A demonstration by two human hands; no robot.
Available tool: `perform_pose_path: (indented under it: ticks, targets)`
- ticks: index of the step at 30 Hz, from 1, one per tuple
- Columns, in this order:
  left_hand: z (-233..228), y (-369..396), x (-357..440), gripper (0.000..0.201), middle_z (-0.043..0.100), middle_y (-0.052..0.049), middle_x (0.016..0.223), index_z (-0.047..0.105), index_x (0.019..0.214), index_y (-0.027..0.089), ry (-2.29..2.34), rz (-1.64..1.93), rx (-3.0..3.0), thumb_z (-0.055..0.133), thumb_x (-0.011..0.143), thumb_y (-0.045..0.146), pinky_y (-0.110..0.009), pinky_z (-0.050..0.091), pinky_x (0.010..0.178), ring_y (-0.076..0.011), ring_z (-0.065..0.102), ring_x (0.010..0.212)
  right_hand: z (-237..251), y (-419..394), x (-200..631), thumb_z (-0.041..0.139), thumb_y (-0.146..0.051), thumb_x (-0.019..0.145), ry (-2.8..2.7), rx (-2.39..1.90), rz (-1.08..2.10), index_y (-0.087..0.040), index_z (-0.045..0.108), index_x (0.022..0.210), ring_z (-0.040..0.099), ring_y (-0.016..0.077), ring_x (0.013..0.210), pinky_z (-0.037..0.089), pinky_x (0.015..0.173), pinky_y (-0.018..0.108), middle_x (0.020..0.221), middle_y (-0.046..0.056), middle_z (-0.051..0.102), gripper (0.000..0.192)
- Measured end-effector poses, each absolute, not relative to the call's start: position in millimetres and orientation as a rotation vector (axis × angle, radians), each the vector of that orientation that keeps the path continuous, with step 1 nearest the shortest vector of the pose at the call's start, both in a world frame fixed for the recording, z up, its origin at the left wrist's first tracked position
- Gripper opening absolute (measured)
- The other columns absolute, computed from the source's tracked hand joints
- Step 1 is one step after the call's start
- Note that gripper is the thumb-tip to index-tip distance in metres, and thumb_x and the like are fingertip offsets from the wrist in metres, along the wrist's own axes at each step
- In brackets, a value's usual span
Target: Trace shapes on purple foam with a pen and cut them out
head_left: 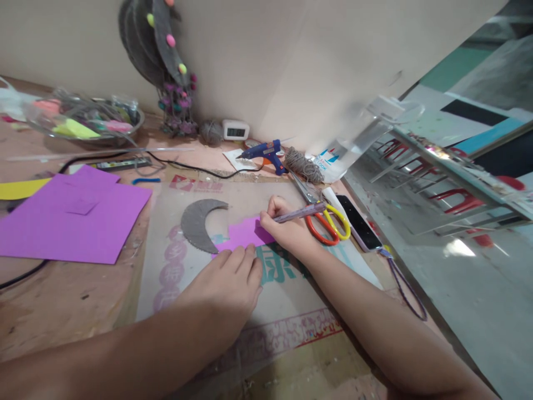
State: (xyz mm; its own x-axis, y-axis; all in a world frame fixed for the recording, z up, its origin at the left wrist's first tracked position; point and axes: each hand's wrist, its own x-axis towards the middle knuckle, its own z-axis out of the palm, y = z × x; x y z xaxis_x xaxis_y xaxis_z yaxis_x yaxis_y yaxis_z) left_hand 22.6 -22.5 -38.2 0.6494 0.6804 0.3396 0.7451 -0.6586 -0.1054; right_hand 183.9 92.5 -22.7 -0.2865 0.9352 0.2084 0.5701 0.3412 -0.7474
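Worn wooden table (62,311), printed cardboard mat (287,316), beige wall (291,61), cluttered edges

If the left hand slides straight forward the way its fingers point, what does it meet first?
The left hand lies flat, fingertips already on the near edge of the purple paper. Going straight on, it would probably meet the right hand holding the pen; the grey crescent lies further left.

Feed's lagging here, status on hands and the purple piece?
Left hand flat, pinning purple paper. Right hand shut on pen, tip at the paper. Grey crescent beside the paper; scissors behind right hand.
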Motion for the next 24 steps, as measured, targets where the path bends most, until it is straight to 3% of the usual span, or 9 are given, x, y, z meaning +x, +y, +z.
perform_pose_path:
  ticks: [12,24]
  targets:
    - [-33.7,-20.8,24.5,0.031,0.070,-0.021,0.112,0.066,0.113,0.004,-1.173,-0.435,-2.643,0.055,0.090,0.022,-0.040,0.049,0.075,-0.0295,0.065,0.092,-24.9,89.4,176.2,0.053,-0.026,0.080,-1.992,-1.320,0.709,-0.024,0.036,0.064,0.040,0.0127,0.054,0.031,0.054,0.027,0.057,-0.006,0.040,0.024]
    - [-35.3,-21.6,24.3,0.033,0.069,-0.021,0.116,0.065,0.116,0.004,-1.165,-0.409,-2.622,0.057,0.090,0.023,-0.042,0.050,0.080,-0.0308,0.064,0.099,-24.8,88.7,173.7,0.054,-0.027,0.081,-1.995,-1.305,0.742,-0.023,0.037,0.063,0.038,0.0118,0.051,0.031,0.051,0.026,0.055,-0.006,0.039,0.025]
